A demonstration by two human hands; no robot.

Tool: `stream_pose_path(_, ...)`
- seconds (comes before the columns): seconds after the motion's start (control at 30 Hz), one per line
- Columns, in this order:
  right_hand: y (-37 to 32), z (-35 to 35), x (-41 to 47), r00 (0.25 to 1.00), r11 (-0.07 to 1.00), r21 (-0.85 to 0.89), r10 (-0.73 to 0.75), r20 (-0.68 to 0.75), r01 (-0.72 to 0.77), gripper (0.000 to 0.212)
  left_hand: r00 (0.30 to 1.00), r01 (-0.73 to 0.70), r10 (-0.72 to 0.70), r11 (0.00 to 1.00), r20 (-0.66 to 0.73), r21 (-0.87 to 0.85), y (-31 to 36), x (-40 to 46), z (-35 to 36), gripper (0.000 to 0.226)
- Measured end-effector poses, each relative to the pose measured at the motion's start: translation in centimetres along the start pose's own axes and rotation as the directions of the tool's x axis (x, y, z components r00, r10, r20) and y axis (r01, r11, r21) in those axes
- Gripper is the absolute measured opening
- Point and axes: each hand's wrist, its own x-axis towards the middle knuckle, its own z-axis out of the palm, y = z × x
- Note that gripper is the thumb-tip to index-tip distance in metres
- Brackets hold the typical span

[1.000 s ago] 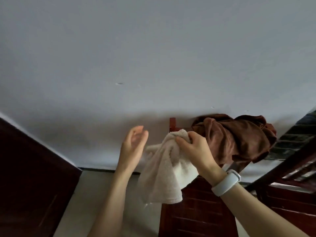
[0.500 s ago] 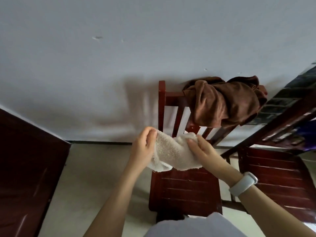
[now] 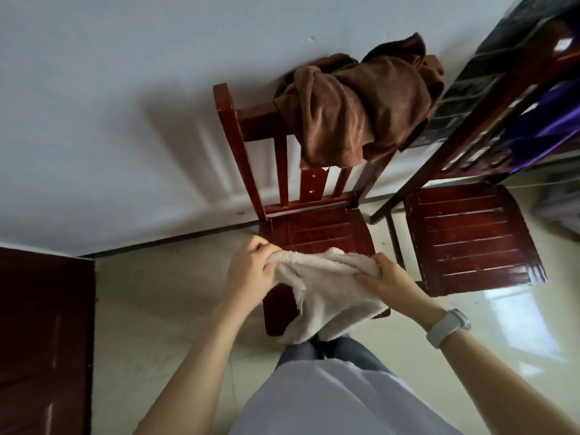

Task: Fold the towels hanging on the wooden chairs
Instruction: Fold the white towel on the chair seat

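Stretching the white towel out over the chair seat

The left hand and right hand are each gripping an end of the white towel, keeping its top edge taut so the rest is hanging free for folding; the brown towel is waiting bunched on the wooden chair back.

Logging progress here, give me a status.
Left hand and right hand both grip white towel over chair seat. Brown towel on chair back, unfolded. Nothing blocking.

Bare forearms, a pale grey wristband on the right wrist, a white shirt and blue jeans.
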Motion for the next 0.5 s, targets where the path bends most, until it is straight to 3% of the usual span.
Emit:
stream_pose_path(0.1, 1.1, -0.3, -0.5, 1.0, 0.999, 0.047, -0.011, 0.024, 0.01, 0.016, 0.986, 0.037, -0.019, 0.993, -0.166, 0.111, 1.4, 0.9, 0.5, 0.025)
stream_pose_path(0.2, 1.6, -1.4, -0.7, 0.987, 0.959, 0.262, -0.069, -0.142, 0.105, 0.021, 0.979, 0.178, -0.17, 0.981, -0.114, 0.072, 1.9, 1.8, 1.3, 0.022)
stream_pose_path(0.27, 1.8, -2.1, -0.6, 0.971, 0.943, 0.302, -0.072, -0.227, 0.141, 0.022, 0.969, 0.235, -0.234, 0.972, -0.083, 0.002, 2.4, 2.2, 1.7, 0.024)
stream_pose_path(0.4, 1.9, -3.5, -0.1, 0.997, 0.986, 0.163, -0.009, -0.077, 0.022, 0.036, 0.904, 0.35, -0.355, 0.935, -0.238, -0.067, 3.9, 2.7, 2.0, 0.022)
stream_pose_path(0.5, 1.8, -4.8, -0.3, 0.996, 0.996, 0.087, -0.027, 0.09, 0.02, 0.009, 0.838, 0.422, -0.465, 0.884, -0.288, -0.199, 5.0, 4.1, 2.1, 0.033)
